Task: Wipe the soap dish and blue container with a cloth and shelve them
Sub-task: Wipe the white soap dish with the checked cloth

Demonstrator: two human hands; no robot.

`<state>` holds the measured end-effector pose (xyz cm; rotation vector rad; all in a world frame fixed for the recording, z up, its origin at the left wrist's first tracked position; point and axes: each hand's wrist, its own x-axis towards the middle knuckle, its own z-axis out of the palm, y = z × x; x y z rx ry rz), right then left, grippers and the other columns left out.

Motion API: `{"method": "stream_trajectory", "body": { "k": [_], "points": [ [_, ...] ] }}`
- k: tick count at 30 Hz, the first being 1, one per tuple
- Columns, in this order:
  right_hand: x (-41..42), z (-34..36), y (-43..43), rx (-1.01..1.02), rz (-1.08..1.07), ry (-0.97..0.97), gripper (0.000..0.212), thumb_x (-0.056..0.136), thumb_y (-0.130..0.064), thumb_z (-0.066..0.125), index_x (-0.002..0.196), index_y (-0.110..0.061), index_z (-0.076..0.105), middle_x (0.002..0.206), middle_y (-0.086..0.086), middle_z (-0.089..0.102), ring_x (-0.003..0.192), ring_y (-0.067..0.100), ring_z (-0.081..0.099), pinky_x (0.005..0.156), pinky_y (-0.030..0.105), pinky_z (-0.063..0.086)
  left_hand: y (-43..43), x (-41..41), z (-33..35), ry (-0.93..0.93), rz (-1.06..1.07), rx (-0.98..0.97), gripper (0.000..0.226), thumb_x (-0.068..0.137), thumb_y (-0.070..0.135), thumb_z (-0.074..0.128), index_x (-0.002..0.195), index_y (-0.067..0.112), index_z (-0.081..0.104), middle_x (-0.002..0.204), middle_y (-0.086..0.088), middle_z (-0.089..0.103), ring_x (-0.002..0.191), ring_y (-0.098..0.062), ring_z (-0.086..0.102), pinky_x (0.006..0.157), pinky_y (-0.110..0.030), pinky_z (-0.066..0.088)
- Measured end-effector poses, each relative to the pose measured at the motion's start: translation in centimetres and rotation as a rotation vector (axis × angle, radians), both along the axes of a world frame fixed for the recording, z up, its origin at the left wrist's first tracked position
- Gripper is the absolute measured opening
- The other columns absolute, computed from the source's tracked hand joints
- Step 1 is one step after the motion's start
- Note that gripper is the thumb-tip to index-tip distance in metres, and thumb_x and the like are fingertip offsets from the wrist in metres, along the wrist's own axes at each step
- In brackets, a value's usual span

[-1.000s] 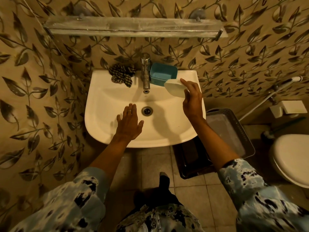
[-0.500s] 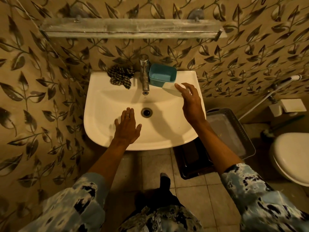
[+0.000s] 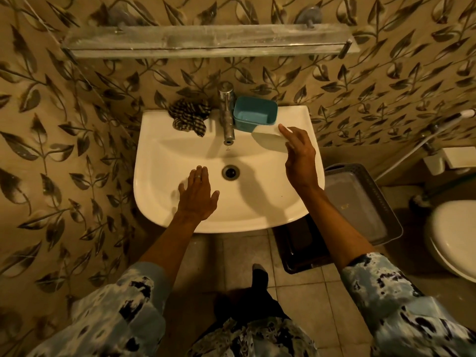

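The white soap dish (image 3: 268, 139) lies on the right ledge of the white sink (image 3: 148, 161), just in front of the blue container (image 3: 255, 114), which stands beside the tap. My right hand (image 3: 300, 153) hovers at the dish's right end, fingers loosely spread, fingertips touching or just over it. My left hand (image 3: 197, 197) rests flat and open in the basin, left of the drain. A checked cloth (image 3: 189, 115) is bunched on the back ledge left of the tap. The metal shelf (image 3: 206, 41) on the wall above is bare.
The chrome tap (image 3: 226, 114) stands at the back middle of the sink. A grey basket (image 3: 365, 202) over a dark tray sits on the floor to the right, with a toilet (image 3: 453, 235) beyond. Leaf-patterned walls close in on the left and behind.
My right hand lowered the soap dish from the air onto the sink's right ledge and loosened its fingers. My left hand stayed flat in the basin.
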<state>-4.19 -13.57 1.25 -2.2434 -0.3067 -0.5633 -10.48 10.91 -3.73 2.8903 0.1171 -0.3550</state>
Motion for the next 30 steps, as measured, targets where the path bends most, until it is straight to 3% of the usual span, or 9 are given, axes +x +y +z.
{"method": "stream_trajectory", "body": {
  "k": [2,4,6,8,11,14,22,26,30],
  "points": [
    [0.0,-0.5,0.3,0.086,-0.064,0.043,0.046,0.088,0.007,0.052,0.131,-0.008,0.053,0.126,0.018,0.054,0.118,0.017,0.047,0.102,0.029,0.044,0.4,0.9,0.1,-0.001,-0.010,0.014,0.075,0.094,0.037,0.045,0.149,0.008,0.004,0.159,-0.011,0.005,0.147,-0.028,0.006,0.113,-0.054,0.018],
    [0.3,-1.5,0.5,0.315,-0.156,0.107,0.038,0.092,0.000,0.050,0.129,-0.006,0.054,0.126,0.013,0.056,0.117,0.015,0.049,0.099,0.038,0.049,1.2,2.4,0.5,-0.014,-0.019,0.020,0.076,0.093,0.034,0.048,0.149,0.007,0.004,0.159,-0.011,0.006,0.146,-0.028,0.007,0.113,-0.054,0.019],
    [0.5,-1.8,0.7,0.652,-0.277,0.271,0.038,0.094,-0.007,0.052,0.132,-0.010,0.052,0.131,0.006,0.052,0.116,0.019,0.050,0.084,0.048,0.057,2.1,4.4,1.1,-0.029,-0.013,0.011,0.077,0.092,0.032,0.050,0.149,0.007,0.004,0.159,-0.012,0.006,0.146,-0.028,0.007,0.113,-0.053,0.019],
    [0.6,-1.9,0.9,0.886,-0.345,0.433,0.041,0.094,-0.011,0.053,0.135,-0.013,0.048,0.135,0.005,0.047,0.115,0.020,0.048,0.073,0.048,0.059,3.2,6.9,1.7,-0.050,0.012,-0.018,0.078,0.092,0.028,0.052,0.149,0.006,0.004,0.159,-0.014,0.006,0.146,-0.030,0.008,0.114,-0.050,0.018],
    [0.4,-2.1,1.1,0.990,-0.357,0.506,0.040,0.096,-0.009,0.051,0.135,-0.013,0.047,0.128,0.004,0.047,0.112,0.020,0.048,0.067,0.043,0.060,4.8,10.4,2.2,-0.105,0.070,-0.126,0.077,0.090,0.012,0.054,0.148,0.002,0.005,0.157,-0.019,0.010,0.144,-0.034,0.015,0.116,-0.043,0.019],
    [0.5,-3.0,1.0,1.100,-0.277,0.598,0.042,0.095,-0.010,0.052,0.135,-0.014,0.044,0.131,0.007,0.044,0.118,0.029,0.047,0.069,0.050,0.059,5.8,13.7,2.5,-0.168,0.095,-0.139,0.078,0.087,0.000,0.054,0.149,0.003,0.006,0.155,-0.021,0.013,0.141,-0.036,0.019,0.115,-0.042,0.021],
    [0.0,-5.2,0.5,1.495,-0.179,0.942,0.034,0.095,-0.002,0.044,0.128,-0.009,0.046,0.135,0.016,0.036,0.122,0.036,0.042,0.073,0.055,0.057,6.9,20.3,0.9,-0.247,-0.086,0.041,0.091,0.069,-0.004,0.071,0.146,0.014,0.026,0.151,-0.015,0.029,0.139,-0.038,0.023,0.107,-0.053,0.030],
    [-0.5,-6.2,-0.4,1.579,-0.096,1.001,0.038,0.093,-0.004,0.044,0.131,-0.010,0.044,0.134,0.016,0.039,0.125,0.037,0.042,0.072,0.049,0.059,7.1,21.4,-1.1,-0.279,-0.122,0.116,0.075,0.071,0.015,0.075,0.137,0.009,0.040,0.140,-0.019,0.044,0.131,-0.040,0.035,0.108,-0.052,0.029],
    [-0.3,-6.6,-1.2,1.638,0.056,1.026,0.052,0.079,-0.008,0.051,0.129,-0.014,0.044,0.132,0.016,0.043,0.118,0.037,0.049,0.074,0.045,0.058,7.7,23.3,-1.7,-0.367,-0.109,0.149,0.053,0.079,0.041,0.059,0.124,0.013,0.052,0.130,-0.014,0.054,0.124,-0.037,0.043,0.103,-0.049,0.035]
  ]
}}
